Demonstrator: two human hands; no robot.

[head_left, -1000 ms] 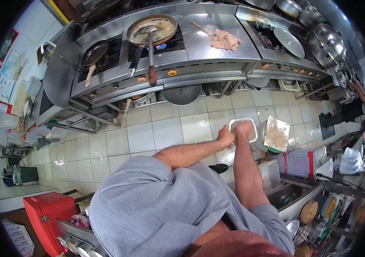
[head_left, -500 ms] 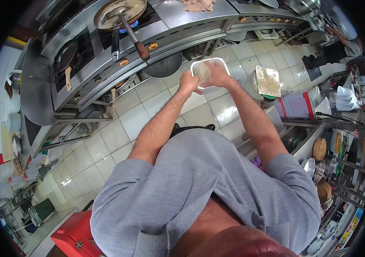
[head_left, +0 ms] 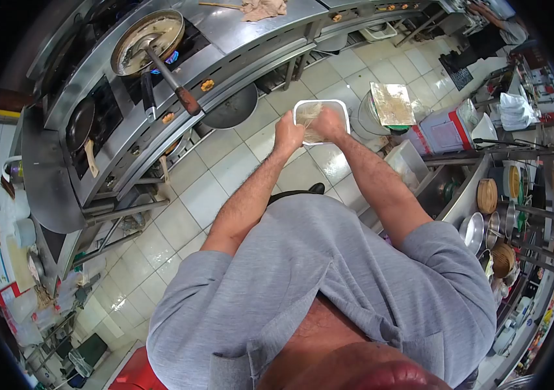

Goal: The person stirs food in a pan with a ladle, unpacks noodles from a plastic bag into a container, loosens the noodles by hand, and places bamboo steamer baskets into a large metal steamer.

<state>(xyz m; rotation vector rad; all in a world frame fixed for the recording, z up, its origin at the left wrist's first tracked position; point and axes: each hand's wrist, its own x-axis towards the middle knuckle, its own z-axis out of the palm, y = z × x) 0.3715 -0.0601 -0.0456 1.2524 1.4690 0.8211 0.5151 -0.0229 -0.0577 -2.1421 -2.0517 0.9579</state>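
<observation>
My left hand (head_left: 288, 134) is closed on the left side of a white rectangular container (head_left: 347, 112). Inside the container, my right hand (head_left: 329, 123) is at some pale, thin strands (head_left: 309, 114); its fingers are partly hidden there. Both hands are over the tiled floor, in front of the stove. On a lit burner at the upper left sits a pan (head_left: 176, 26) with pale, creamy contents, and a ladle (head_left: 168, 77) with a wooden handle rests in it.
A dark frying pan (head_left: 80, 123) sits on the left burner. A cloth (head_left: 264, 8) lies on the steel top. Right of my hands stands a bucket (head_left: 369, 117) with a board (head_left: 392, 104) on it. Another person (head_left: 488, 39) is at the upper right.
My view has turned, so the stove shows further left. The container has come from the right to in front of my body, and my right hand is now lower among the strands.
</observation>
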